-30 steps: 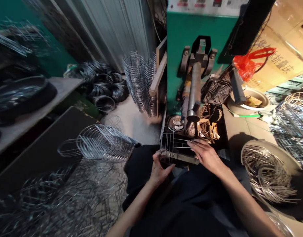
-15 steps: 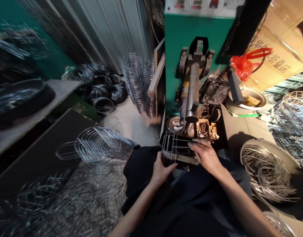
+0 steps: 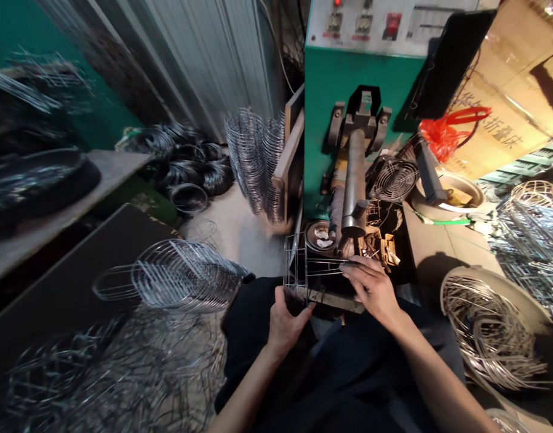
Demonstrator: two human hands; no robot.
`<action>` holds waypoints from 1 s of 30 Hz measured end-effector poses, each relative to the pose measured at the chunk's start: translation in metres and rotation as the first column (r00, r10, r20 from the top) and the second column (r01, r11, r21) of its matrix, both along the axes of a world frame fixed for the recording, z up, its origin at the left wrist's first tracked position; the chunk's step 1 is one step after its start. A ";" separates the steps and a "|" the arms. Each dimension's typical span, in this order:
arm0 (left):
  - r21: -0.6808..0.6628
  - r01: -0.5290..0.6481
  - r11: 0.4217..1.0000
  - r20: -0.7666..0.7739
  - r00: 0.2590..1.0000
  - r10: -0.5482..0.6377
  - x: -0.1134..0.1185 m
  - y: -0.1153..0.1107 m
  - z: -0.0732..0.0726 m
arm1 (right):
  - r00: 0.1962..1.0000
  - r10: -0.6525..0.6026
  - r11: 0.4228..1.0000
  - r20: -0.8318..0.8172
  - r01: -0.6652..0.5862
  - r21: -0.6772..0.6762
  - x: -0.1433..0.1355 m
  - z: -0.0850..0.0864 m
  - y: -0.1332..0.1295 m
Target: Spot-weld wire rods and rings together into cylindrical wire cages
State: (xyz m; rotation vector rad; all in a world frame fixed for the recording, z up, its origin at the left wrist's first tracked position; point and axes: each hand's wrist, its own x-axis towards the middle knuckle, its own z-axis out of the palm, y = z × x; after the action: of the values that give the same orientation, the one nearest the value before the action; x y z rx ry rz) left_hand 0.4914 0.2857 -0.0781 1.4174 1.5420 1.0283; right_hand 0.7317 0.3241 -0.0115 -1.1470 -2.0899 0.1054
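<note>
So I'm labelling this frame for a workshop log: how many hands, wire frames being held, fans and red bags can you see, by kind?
Hands: 2, left hand and right hand, both on the frame
Wire frame being held: 1
Fan beside the green machine: 1
Red bag: 1
Total: 5
</note>
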 end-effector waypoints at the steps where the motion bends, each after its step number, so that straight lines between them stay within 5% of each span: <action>1: -0.002 0.001 1.000 0.001 1.000 -0.001 0.000 0.001 0.001 | 1.000 -0.001 1.000 -0.003 0.001 0.005 0.000 0.000 0.002; 16: 0.021 0.004 1.000 -0.029 1.000 -0.003 -0.001 0.011 0.020 | 0.999 -0.031 0.997 0.026 0.029 0.065 -0.001 0.003 0.025; 30: 0.055 -0.010 0.998 -0.082 0.997 0.014 -0.002 0.017 0.018 | 0.985 -0.136 0.991 -0.103 0.135 -0.019 0.000 0.005 0.027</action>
State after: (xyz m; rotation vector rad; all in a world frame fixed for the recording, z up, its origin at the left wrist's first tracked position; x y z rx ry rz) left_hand 0.4895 0.3026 -0.0596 1.5069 1.5942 1.0377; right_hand 0.7322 0.3511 -0.0061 -1.2602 -1.9172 0.1106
